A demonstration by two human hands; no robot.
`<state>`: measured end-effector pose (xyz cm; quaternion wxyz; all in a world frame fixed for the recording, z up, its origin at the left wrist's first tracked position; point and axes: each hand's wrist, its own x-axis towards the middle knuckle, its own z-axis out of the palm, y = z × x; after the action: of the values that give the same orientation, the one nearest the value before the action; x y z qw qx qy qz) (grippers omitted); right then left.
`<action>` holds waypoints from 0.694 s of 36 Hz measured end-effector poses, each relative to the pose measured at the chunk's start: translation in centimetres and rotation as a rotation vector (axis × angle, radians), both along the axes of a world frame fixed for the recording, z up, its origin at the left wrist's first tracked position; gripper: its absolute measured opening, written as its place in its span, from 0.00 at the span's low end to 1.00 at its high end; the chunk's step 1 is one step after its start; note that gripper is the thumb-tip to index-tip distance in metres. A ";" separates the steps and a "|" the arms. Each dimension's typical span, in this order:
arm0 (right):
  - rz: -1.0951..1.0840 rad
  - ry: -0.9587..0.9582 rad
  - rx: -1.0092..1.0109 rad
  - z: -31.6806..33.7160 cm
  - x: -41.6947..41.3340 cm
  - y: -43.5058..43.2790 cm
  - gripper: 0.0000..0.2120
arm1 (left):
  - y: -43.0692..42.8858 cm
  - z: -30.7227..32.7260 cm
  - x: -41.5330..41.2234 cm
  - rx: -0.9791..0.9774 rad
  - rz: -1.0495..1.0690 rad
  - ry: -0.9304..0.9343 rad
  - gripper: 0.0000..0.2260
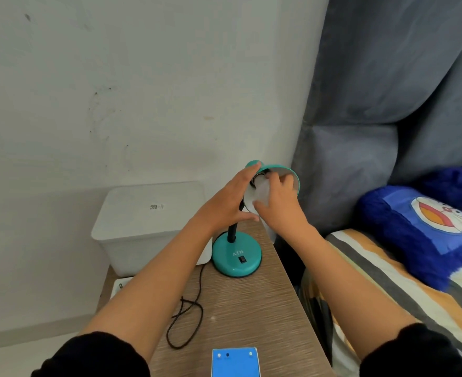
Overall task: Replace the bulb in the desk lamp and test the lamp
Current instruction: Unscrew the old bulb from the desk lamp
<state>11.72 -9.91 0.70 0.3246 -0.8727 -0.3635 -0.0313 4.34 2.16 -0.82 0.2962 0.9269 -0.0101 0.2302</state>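
A teal desk lamp stands on a wooden bedside table, its round base carrying a black switch. The teal shade is tilted toward me. My left hand wraps the back of the shade from the left. My right hand reaches into the shade, fingers closed around a white bulb that sits at the socket. Whether the bulb is fully seated is hidden by my fingers.
The lamp's black cord loops over the tabletop. A blue and white box lies at the near edge. A white lidded bin stands left against the wall. A bed with a blue cartoon pillow lies right.
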 end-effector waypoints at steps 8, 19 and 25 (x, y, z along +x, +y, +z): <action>-0.016 0.103 0.090 0.4 -0.4 0.6 0.25 | 0.2 0.2 0.0 -0.019 0.001 0.008 0.46; -0.112 0.268 0.187 -0.6 -0.4 1.0 0.29 | 0.1 0.0 0.2 -0.022 0.003 -0.002 0.45; -0.024 0.129 0.184 -0.3 0.2 0.5 0.31 | 0.2 -0.1 0.1 -0.051 -0.007 -0.010 0.46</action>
<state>11.92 -9.37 0.39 0.4258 -0.8436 -0.3269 -0.0123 4.46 2.35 -0.92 0.3205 0.9178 -0.0089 0.2341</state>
